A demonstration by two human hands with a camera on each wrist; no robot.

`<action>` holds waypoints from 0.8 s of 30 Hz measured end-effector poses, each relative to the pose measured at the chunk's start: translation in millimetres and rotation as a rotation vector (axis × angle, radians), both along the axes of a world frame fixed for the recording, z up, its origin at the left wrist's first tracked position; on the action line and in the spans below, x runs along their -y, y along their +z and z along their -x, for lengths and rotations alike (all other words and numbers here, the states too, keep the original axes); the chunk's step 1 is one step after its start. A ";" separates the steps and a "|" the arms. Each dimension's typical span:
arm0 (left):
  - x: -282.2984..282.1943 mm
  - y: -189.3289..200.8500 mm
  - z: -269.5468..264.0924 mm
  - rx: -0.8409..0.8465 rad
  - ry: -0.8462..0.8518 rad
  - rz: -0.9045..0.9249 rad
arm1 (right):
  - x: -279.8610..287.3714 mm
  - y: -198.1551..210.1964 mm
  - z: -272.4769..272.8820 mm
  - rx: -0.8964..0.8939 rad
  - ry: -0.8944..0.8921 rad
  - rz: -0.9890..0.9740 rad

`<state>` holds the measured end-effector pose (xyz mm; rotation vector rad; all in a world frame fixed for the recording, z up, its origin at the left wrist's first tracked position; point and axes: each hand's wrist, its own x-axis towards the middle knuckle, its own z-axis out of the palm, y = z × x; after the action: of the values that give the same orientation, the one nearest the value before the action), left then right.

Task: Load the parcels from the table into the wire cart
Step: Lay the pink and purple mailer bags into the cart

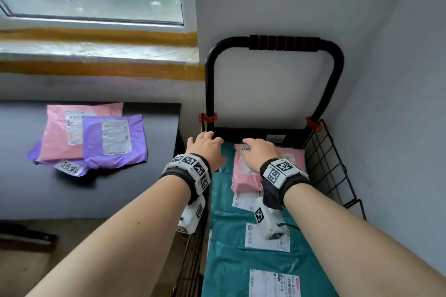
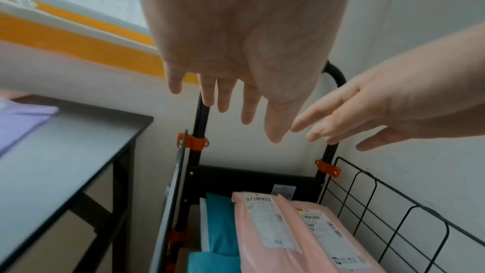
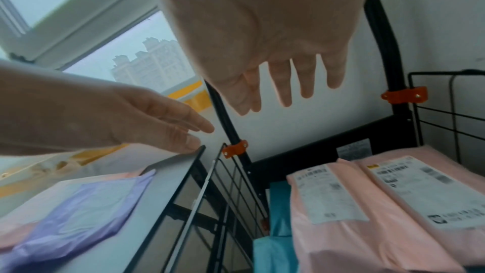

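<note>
Pink parcels (image 1: pixel 243 177), two side by side, on top of teal parcels (image 1: pixel 231 263) in the cart (image 1: pixel 330 164), at its far end; white shipping labels with barcodes on each, print too small to read. Red strip on the nearest teal label, beside digits too blurred to make out. Left on the bench (image 1: pixel 154 176): a pink parcel (image 1: pixel 60 137) overlapped by a purple parcel (image 1: pixel 113 142), another purple one beneath, showing large black characters on white at its near edge. Left hand (image 1: pixel 205 147) over the cart's left rim, fingers straight and spread, holding nothing. Right hand (image 1: pixel 259 152) above the pink parcels, fingers straight, holding nothing. Black handle (image 1: pixel 284 42) with ribbed grip upright at the far end, orange clamps (image 1: pixel 208 117) at its base.
</note>
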<state>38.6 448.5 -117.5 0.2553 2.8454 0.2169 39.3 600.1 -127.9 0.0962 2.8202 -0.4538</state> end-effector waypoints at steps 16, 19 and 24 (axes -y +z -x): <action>265.4 56.6 -94.1 -0.115 0.059 0.073 | 261.7 73.0 -77.7 -0.025 0.036 0.030; 300.1 58.2 -104.7 -0.124 0.091 0.089 | 293.5 78.2 -86.6 -0.030 0.080 0.019; 342.7 59.2 -108.3 -0.166 0.113 0.147 | 330.3 91.6 -89.5 -0.055 0.169 -0.040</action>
<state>146.9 105.8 -58.3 0.0853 3.0256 0.0077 128.8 269.7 -36.2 -0.1476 2.8605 -0.3675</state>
